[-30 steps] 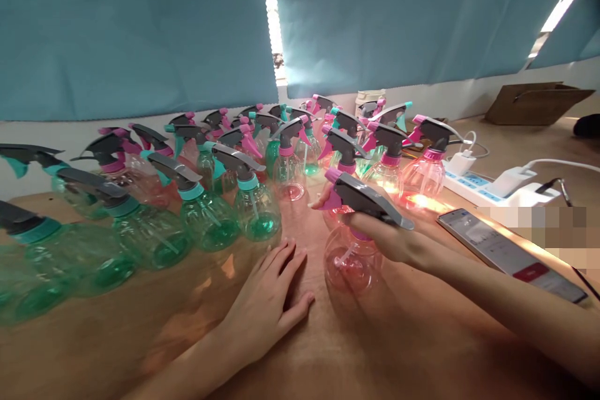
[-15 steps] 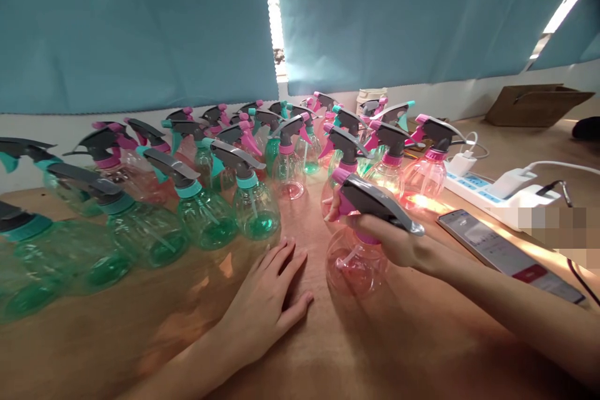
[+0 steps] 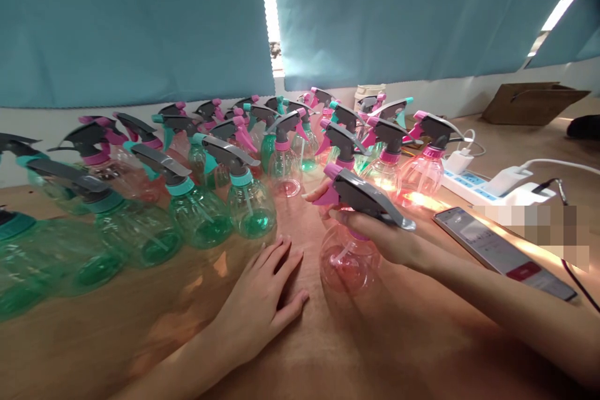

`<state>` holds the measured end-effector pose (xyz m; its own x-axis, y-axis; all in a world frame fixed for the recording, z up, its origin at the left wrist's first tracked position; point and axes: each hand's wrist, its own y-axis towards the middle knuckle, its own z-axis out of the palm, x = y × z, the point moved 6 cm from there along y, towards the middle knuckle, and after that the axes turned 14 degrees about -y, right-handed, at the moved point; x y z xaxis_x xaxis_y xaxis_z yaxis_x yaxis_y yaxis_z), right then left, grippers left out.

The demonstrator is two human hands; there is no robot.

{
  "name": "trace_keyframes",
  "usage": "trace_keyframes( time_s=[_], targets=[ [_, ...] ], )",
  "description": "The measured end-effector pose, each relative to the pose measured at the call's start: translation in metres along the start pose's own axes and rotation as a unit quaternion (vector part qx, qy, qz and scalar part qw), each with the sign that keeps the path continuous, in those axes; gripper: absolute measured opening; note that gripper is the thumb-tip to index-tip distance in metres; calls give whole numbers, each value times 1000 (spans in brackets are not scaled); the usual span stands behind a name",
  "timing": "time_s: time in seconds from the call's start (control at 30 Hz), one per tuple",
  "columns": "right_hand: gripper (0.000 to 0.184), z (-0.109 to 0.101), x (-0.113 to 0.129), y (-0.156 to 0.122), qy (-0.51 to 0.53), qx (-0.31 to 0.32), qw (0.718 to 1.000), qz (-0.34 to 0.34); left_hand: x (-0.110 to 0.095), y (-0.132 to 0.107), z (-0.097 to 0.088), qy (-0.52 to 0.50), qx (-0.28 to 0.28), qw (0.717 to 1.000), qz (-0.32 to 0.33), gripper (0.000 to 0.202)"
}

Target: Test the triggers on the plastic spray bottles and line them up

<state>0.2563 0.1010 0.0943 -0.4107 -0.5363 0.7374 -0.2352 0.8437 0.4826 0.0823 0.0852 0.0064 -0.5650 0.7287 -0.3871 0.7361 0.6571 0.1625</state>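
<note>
My right hand [image 3: 382,234] is wrapped round the neck of a pink spray bottle [image 3: 349,256] with a grey trigger head [image 3: 363,197] and pink nozzle. The bottle stands on the wooden table [image 3: 328,350] in front of me. My left hand [image 3: 260,300] lies flat on the table to the left of it, fingers stretched out, holding nothing. Its fingertips point toward a green spray bottle [image 3: 250,209] just beyond them.
Several green and pink spray bottles [image 3: 197,162] crowd the table's left and back. A phone [image 3: 501,253] lies to the right, beside a white power strip [image 3: 487,187] with chargers and cables. A brown cardboard box [image 3: 532,103] sits far right. Blue curtains [image 3: 140,25] hang behind.
My right hand and the pink bottle have shifted slightly left and toward the far side. My left hand has stayed flat in place.
</note>
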Motion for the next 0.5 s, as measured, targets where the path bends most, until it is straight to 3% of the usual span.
trace_keyframes(
  time_s=[0.37,0.5],
  targets=[
    [36,1,-1,-1,14,4,1000,2,-1,0,-2,-19,-1,1000,-5,49],
    [31,2,-3,0,10,17,1000,12,-1,1,-2,-16,11,1000,-10,49]
  ],
)
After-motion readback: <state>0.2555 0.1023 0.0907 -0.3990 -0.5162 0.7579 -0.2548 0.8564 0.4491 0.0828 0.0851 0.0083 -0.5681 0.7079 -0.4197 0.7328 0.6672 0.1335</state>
